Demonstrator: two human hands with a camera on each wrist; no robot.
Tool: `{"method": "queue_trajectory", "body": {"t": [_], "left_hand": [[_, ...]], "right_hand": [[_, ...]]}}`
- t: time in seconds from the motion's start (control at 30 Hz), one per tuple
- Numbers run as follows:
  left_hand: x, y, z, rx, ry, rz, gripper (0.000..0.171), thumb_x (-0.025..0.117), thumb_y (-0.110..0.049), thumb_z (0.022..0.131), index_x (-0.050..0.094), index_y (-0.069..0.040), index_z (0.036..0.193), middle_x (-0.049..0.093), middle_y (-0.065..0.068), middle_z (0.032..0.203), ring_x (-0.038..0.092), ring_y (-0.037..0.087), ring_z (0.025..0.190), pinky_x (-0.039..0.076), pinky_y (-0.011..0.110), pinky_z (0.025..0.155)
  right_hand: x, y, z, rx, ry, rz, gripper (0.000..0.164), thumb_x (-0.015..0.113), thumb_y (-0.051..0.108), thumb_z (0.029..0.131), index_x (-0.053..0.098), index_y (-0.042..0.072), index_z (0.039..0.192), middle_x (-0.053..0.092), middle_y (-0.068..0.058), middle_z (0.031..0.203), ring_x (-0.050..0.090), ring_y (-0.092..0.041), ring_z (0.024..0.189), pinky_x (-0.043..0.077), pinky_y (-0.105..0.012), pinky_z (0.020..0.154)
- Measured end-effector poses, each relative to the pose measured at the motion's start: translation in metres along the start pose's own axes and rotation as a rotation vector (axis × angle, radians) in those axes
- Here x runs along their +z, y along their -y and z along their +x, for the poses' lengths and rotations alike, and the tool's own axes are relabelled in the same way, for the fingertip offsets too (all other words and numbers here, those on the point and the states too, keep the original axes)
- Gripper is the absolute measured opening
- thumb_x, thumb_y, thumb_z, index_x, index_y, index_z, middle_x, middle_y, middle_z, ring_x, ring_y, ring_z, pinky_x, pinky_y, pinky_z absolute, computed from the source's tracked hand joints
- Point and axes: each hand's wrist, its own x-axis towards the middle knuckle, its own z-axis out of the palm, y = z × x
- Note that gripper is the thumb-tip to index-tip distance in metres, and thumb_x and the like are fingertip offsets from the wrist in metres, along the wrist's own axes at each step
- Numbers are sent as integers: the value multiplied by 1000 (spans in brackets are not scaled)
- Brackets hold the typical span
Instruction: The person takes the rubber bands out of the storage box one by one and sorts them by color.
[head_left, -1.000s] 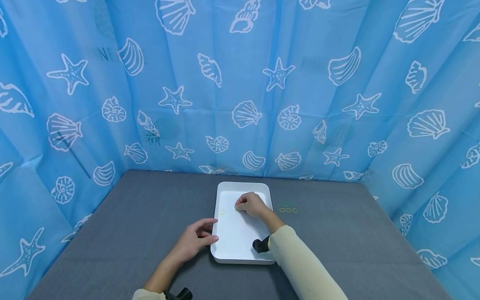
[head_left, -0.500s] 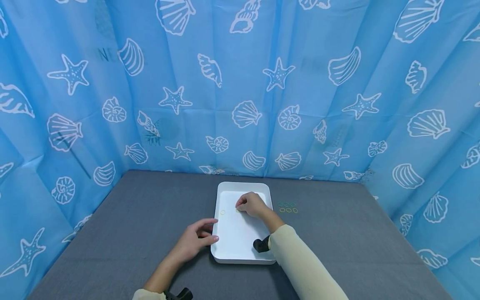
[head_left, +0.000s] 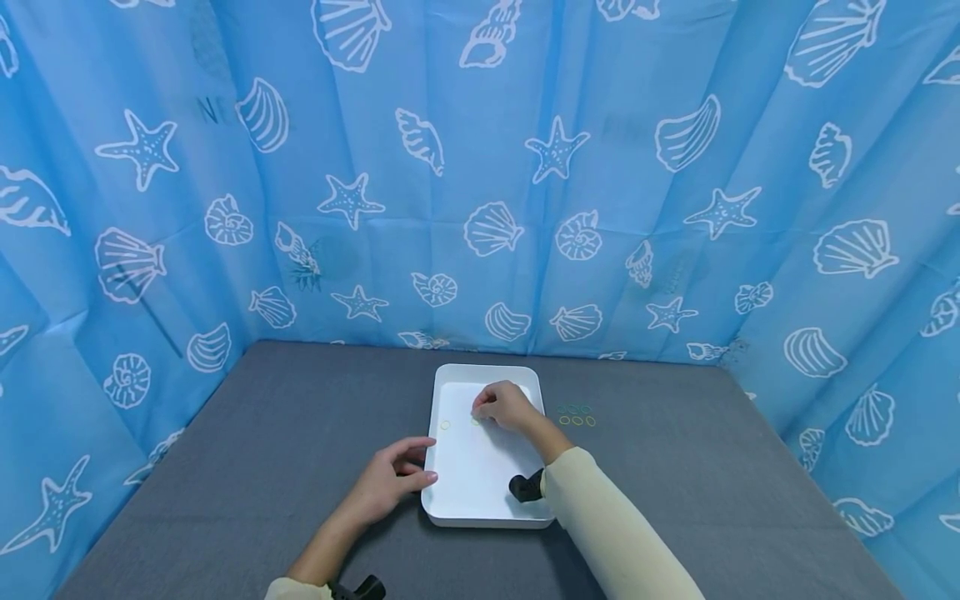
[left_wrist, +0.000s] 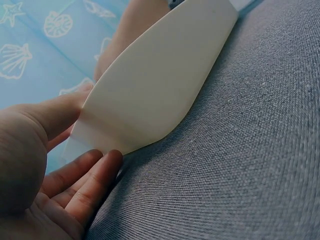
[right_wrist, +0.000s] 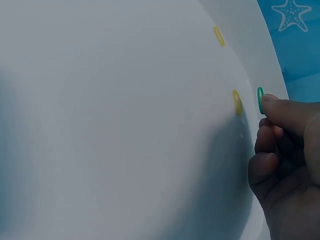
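In the head view my left hand (head_left: 386, 482) grips the left wall of a white tray (head_left: 480, 523). In the left wrist view one digit reaches over the rim while other fingertips touch the outside wall. Over the far part of the tray, my right hand (head_left: 506, 406) pinches a thin green ring (right_wrist: 260, 100) between thumb and finger, best seen in the right wrist view. A yellow ring (right_wrist: 237, 102) lies on the tray floor just beside the green one. Farther left in the tray rests a second yellow ring (head_left: 446, 425).
On the grey cloth right of the tray lie two rows of small rings, green rings (head_left: 573, 409) behind and yellow rings (head_left: 577, 421) in front. A blue shell-patterned curtain (head_left: 480, 183) stands behind and around the table (head_left: 660, 475).
My right hand has shifted slightly up and away from the nearby yellow ring, leaving it lying on the tray. My left hand and the tray have stayed in place.
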Motion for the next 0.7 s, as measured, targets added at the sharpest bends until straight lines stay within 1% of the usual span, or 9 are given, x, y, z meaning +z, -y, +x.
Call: {"method": "queue_trajectory", "body": {"t": [0.17, 0.3, 0.43, 0.57, 0.67, 0.7], "left_hand": [[-1, 1, 0, 18, 15, -27, 51, 76, -21, 86, 58, -9, 132, 61, 14, 116, 62, 20, 89, 49, 34, 73], [0, 0, -1, 25, 11, -34, 51, 76, -20, 85, 58, -8, 132, 60, 14, 115, 62, 20, 89, 49, 34, 72], [0, -2, -2, 26, 7, -34, 52, 77, -20, 85, 58, -8, 132, 61, 14, 116, 62, 19, 88, 50, 33, 72], [0, -3, -3, 27, 1, -37, 52, 77, -20, 85, 58, -8, 132, 60, 15, 117, 62, 19, 88, 49, 33, 73], [1, -3, -4, 35, -5, -39, 52, 77, -19, 84, 59, -8, 132, 60, 15, 117, 62, 20, 88, 49, 34, 73], [1, -3, -4, 37, -9, -40, 52, 78, -19, 84, 59, -8, 131, 61, 15, 117, 62, 20, 88, 49, 35, 73]], "right_hand": [[-7, 2, 0, -17, -19, 26, 7, 68, 8, 91, 70, 8, 85, 61, -1, 77, 53, -15, 67, 44, -28, 60], [-16, 2, -1, -31, -39, 44, 6, 68, 9, 91, 70, 8, 86, 62, -1, 79, 54, -16, 69, 45, -29, 61], [-27, 3, -3, -48, -56, 60, 6, 67, 9, 92, 71, 5, 91, 63, -1, 81, 57, -22, 76, 46, -30, 64], [-40, 4, -7, -54, -64, 91, 10, 65, 8, 93, 71, 1, 97, 62, -3, 84, 58, -29, 83, 46, -31, 66], [-50, 1, -11, -57, -73, 120, 11, 64, 7, 94, 70, -1, 99, 62, -5, 85, 57, -33, 84, 46, -31, 66], [-54, 0, -13, -56, -78, 130, 11, 63, 7, 94, 70, -1, 99, 62, -5, 85, 57, -32, 84, 46, -31, 66]]}}
